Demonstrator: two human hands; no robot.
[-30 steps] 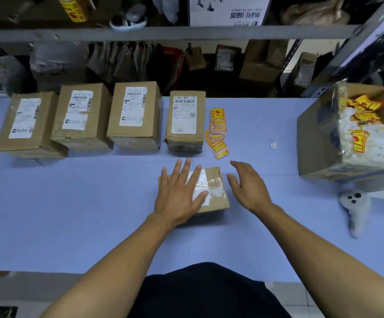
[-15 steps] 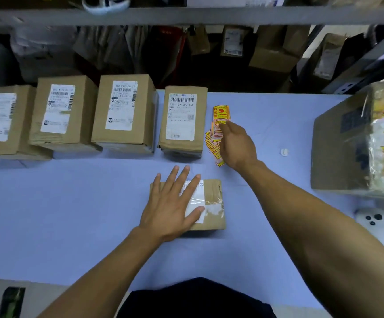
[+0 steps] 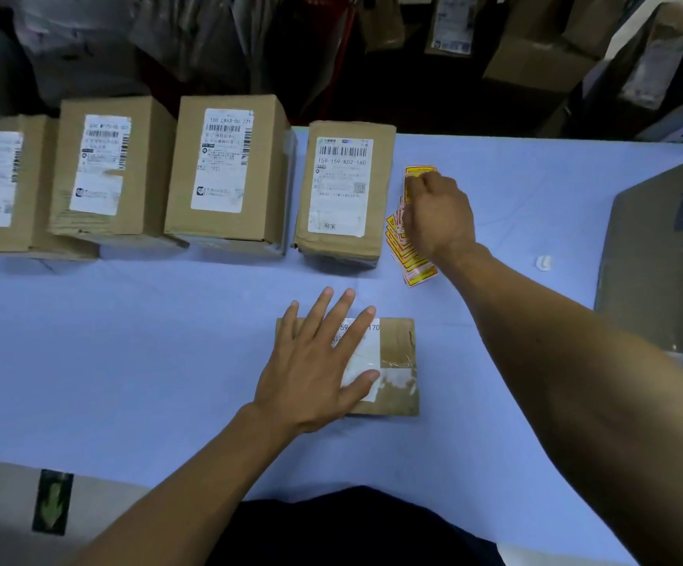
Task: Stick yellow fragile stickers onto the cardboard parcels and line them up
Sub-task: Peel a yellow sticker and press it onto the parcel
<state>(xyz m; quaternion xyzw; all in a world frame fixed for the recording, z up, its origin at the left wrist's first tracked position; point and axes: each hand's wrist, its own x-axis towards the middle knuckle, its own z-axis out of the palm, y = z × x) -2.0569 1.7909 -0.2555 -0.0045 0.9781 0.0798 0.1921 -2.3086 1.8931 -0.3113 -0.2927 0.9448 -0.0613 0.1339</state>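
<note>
A small flat cardboard parcel [image 3: 397, 361] lies on the blue table in front of me. My left hand [image 3: 315, 369] rests flat on its left half, fingers spread over the white label. Beyond it, a fanned pile of yellow fragile stickers [image 3: 409, 259] lies to the right of the row. My right hand [image 3: 437, 214] is on top of that pile, fingers curled down at the topmost sticker [image 3: 419, 171]; whether it is pinched is hidden. Several labelled parcels stand in a row along the far edge, the nearest being [image 3: 343, 189].
A large cardboard box [image 3: 658, 255] stands at the right edge of the table [image 3: 127, 341]. A small white scrap [image 3: 543, 262] lies between it and the stickers. Shelving with more boxes and bags fills the dark space behind the table.
My right hand left the small parcel's side and reached forward onto the sticker pile, fingers now curling. My left hand stayed pressed on the parcel. The camera tilted down and closer.
</note>
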